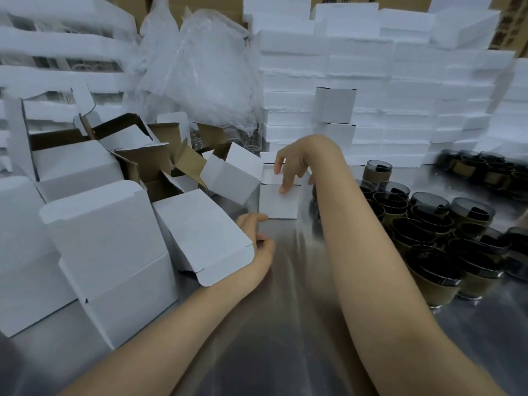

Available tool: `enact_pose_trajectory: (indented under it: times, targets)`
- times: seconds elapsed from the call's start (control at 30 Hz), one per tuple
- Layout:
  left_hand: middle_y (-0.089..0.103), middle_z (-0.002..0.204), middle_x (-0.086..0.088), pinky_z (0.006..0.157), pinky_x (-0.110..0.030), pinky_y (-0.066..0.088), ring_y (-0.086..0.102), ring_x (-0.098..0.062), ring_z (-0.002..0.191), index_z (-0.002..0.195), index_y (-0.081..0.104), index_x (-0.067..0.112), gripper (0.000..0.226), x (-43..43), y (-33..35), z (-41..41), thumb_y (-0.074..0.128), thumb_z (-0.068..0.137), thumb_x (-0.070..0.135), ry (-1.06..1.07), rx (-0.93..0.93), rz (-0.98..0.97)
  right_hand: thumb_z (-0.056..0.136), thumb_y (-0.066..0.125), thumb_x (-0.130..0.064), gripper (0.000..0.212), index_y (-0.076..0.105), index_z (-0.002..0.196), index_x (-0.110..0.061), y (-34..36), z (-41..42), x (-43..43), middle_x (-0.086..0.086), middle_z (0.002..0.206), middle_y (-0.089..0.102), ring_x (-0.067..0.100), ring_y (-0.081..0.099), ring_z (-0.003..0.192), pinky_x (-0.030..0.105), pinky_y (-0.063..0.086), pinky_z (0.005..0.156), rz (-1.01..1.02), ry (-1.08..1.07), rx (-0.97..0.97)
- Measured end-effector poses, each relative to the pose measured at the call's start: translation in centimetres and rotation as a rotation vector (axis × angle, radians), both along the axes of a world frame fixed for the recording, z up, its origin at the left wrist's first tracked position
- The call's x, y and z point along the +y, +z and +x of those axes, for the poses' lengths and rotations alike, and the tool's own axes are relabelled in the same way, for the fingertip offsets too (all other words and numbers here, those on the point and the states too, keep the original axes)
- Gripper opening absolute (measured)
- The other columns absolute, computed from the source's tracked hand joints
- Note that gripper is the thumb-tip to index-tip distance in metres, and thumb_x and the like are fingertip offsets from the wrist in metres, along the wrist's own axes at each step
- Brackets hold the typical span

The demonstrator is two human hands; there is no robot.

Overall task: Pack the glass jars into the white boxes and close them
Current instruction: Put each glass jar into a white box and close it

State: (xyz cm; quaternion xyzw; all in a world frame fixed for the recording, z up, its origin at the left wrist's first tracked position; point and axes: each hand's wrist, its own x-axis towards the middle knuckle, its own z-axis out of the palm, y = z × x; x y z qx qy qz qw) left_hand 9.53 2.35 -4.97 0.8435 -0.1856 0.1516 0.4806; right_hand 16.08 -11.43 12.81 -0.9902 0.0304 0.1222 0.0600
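**While the right hand covers a closed white box, the left idles by the pile**

As I watch from the head view, the right hand [291,167] reaches out over a small white box [278,205] that stands upright on the metal table [285,324], near its middle. The fingers [283,187] are bent down over the lid and slightly spread, with the tips on the box's front face. The thumb hangs just beside the right edge, and I cannot tell whether it touches. The lid looks shut, and I cannot see what is inside.

The left hand [258,241] rests low on the table, just in front of that box and to its left. Its fingers are loosely curled and hold nothing. It lies right beside the flap of an open box, but I cannot tell if they are in contact.

The glass jars [428,224] are dark and wrapped in tan sleeves. They stand clustered on the right side of the table, beside my right forearm. A pile of open white boxes [114,224], flaps up, fills the left side. Behind it all rises a wall of stacked white packs [400,95], with two closed boxes [338,105] stacked in front of it and a crumpled clear plastic bag [205,67] to the left.
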Motion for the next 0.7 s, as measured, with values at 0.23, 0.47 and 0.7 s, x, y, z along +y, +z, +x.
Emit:
enact_pose_trajectory:
  times: [0.23, 0.47, 0.7]
  targets:
    - [0.03, 0.106, 0.053, 0.09, -0.026, 0.049, 0.054, 0.014, 0.09, 0.099, 0.043, 0.05, 0.032, -0.4, -0.1, 0.1, 0.042, 0.069, 0.04, -0.025, 0.005, -0.077, 0.091, 0.054, 0.001, 0.044, 0.05, 0.134, -0.007, -4.7, 3.2, -0.4, 0.014, 0.135, 0.045, 0.029, 0.051, 0.119, 0.037, 0.046, 0.099, 0.145, -0.131, -0.379]
    - [0.028, 0.11, 0.052, 0.087, -0.019, 0.044, 0.054, 0.016, 0.091, 0.103, 0.042, 0.047, 0.033, 0.0, -0.6, 0.5, 0.038, 0.07, 0.044, -0.055, -0.029, -0.068, 0.091, 0.044, 0.002, 0.045, 0.05, 0.135, -0.008, -6.6, 4.7, 0.8, 0.017, 0.139, 0.04, 0.035, 0.04, 0.13, 0.037, 0.034, 0.108, 0.344, -0.16, -0.688]
    - [0.048, 0.1, 0.026, 0.082, -0.03, 0.049, 0.059, 0.001, 0.083, 0.079, 0.048, 0.041, 0.012, 0.2, -0.2, 0.5, 0.047, 0.072, 0.031, 0.004, -0.024, -0.093, 0.097, 0.043, -0.009, 0.026, 0.064, 0.11, -0.001, -10.6, -1.0, 5.6, 0.014, 0.116, 0.061, 0.027, 0.051, 0.114, 0.037, 0.037, 0.102, 0.756, 0.138, -1.035]
